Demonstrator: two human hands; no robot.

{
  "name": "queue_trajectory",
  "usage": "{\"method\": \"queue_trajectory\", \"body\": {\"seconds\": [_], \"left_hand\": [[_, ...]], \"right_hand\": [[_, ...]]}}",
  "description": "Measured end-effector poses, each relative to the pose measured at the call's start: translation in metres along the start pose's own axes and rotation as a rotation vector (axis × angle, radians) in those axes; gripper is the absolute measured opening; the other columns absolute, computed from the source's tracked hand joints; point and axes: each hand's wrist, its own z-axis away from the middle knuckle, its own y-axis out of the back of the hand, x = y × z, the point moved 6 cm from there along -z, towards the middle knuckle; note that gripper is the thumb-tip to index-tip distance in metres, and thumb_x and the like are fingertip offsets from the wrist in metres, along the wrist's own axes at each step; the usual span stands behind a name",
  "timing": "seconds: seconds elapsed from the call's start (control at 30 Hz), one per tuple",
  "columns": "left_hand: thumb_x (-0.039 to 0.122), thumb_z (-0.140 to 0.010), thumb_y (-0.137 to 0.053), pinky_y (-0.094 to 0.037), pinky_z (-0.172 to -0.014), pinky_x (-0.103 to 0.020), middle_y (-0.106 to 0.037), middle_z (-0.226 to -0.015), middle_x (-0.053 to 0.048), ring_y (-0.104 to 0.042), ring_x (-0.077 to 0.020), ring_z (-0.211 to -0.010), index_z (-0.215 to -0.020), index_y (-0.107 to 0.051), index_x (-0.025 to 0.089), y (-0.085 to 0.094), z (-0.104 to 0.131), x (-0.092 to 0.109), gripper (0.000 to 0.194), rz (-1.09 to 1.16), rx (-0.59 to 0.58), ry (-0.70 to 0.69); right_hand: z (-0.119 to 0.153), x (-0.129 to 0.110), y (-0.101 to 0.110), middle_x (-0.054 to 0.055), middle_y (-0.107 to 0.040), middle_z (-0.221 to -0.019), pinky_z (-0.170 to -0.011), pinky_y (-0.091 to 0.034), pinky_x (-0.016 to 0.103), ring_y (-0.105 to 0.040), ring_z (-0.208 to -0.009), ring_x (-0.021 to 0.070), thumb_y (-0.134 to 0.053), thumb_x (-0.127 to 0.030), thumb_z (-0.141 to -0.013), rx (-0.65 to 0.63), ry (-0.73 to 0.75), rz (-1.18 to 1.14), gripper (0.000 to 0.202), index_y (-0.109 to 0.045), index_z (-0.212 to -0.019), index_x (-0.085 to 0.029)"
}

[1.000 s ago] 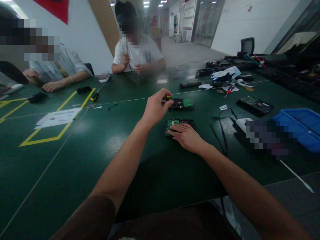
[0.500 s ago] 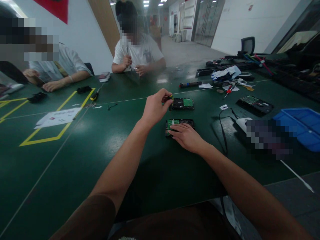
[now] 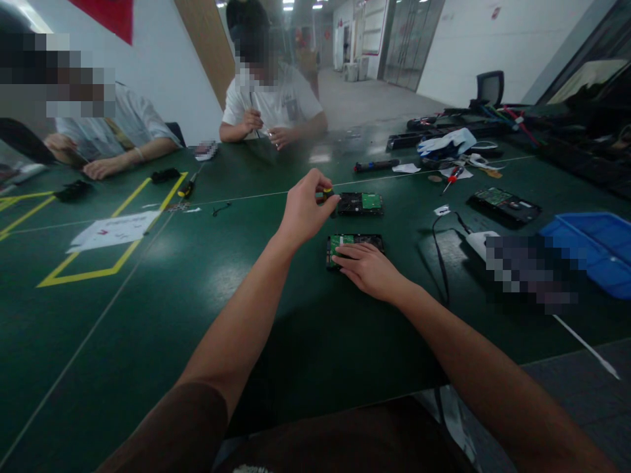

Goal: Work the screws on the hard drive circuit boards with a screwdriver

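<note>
My left hand (image 3: 306, 207) pinches a small yellow-and-black screwdriver (image 3: 328, 192) between thumb and fingers; its shaft and tip are hidden. It is beside the left end of a hard drive (image 3: 352, 203) with a black body and green circuit board. Nearer to me, a second hard drive (image 3: 348, 238) lies board side up on the green table. Flat across this nearer drive rests my right hand (image 3: 367, 268), fingers stretched out and covering part of the board.
On the right are a third hard drive (image 3: 507, 205), a blue plastic bin (image 3: 596, 246), a blurred-out device with a cable (image 3: 438, 263) and a red screwdriver (image 3: 453, 176). Two people (image 3: 271, 108) sit across the table (image 3: 172, 348). Paper (image 3: 116, 230) and another yellow-black screwdriver (image 3: 187, 188) lie left.
The fingers of my left hand have shifted on the screwdriver, and its yellow end has moved slightly left. My right hand stays on the nearer drive.
</note>
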Motion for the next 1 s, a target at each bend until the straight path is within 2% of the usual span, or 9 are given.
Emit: {"method": "queue_trajectory", "body": {"seconds": [0.2,0.37,0.47,0.6,0.8,1.0], "left_hand": [[0.012,-0.085,-0.072,-0.061,-0.077,-0.029,-0.065,-0.11,-0.006,-0.066,-0.0177,-0.097,-0.102,-0.069,0.021,0.005,-0.002,0.01,0.019,-0.073,-0.001,-0.044],[0.01,-0.086,-0.07,-0.06,-0.078,-0.03,-0.07,-0.109,-0.005,-0.069,-0.0167,-0.093,-0.106,-0.071,0.021,0.005,-0.002,0.013,0.022,-0.084,-0.038,-0.067],[0.011,-0.088,-0.07,-0.061,-0.083,-0.03,-0.074,-0.109,-0.004,-0.072,-0.0162,-0.093,-0.108,-0.07,0.02,0.002,-0.001,0.012,0.022,-0.044,-0.059,-0.051],[0.016,-0.087,-0.074,-0.062,-0.088,-0.033,-0.077,-0.1,-0.003,-0.074,-0.0167,-0.091,-0.105,-0.067,0.021,0.0,-0.001,0.007,0.019,-0.004,-0.038,0.0],[0.022,-0.083,-0.082,-0.063,-0.084,-0.032,-0.075,-0.105,-0.005,-0.075,-0.0176,-0.093,-0.102,-0.06,0.021,-0.004,0.0,-0.007,0.029,0.065,0.026,0.084],[0.018,-0.083,-0.08,-0.063,-0.081,-0.03,-0.073,-0.108,-0.004,-0.072,-0.0174,-0.098,-0.098,-0.06,0.021,-0.003,-0.001,-0.007,0.025,0.072,0.023,0.057]], "right_hand": [[0.0,0.001,0.001,0.012,-0.068,-0.143,-0.114,-0.046,0.052,-0.061,-0.135,0.0302,-0.06,-0.017,-0.102,0.01,-0.009,-0.024,0.035,-0.07,-0.135,-0.021],[0.0,0.0,0.001,0.014,-0.067,-0.143,-0.114,-0.045,0.052,-0.061,-0.135,0.0308,-0.059,-0.018,-0.103,0.001,-0.008,-0.024,0.034,-0.07,-0.135,-0.02],[0.0,0.001,0.001,0.014,-0.067,-0.143,-0.114,-0.045,0.052,-0.061,-0.135,0.0305,-0.061,-0.017,-0.102,0.007,-0.011,-0.032,0.035,-0.07,-0.135,-0.021],[0.0,0.0,0.001,0.014,-0.067,-0.144,-0.114,-0.045,0.052,-0.06,-0.136,0.0312,-0.06,-0.019,-0.103,0.0,-0.015,-0.029,0.035,-0.07,-0.136,-0.021],[0.0,0.0,0.001,0.014,-0.067,-0.144,-0.114,-0.045,0.054,-0.061,-0.136,0.0313,-0.061,-0.018,-0.102,0.01,-0.01,-0.04,0.036,-0.07,-0.136,-0.022],[0.001,0.001,0.0,0.012,-0.066,-0.145,-0.115,-0.044,0.051,-0.06,-0.136,0.0295,-0.059,-0.018,-0.103,0.008,-0.015,-0.029,0.035,-0.069,-0.136,-0.023]]}}
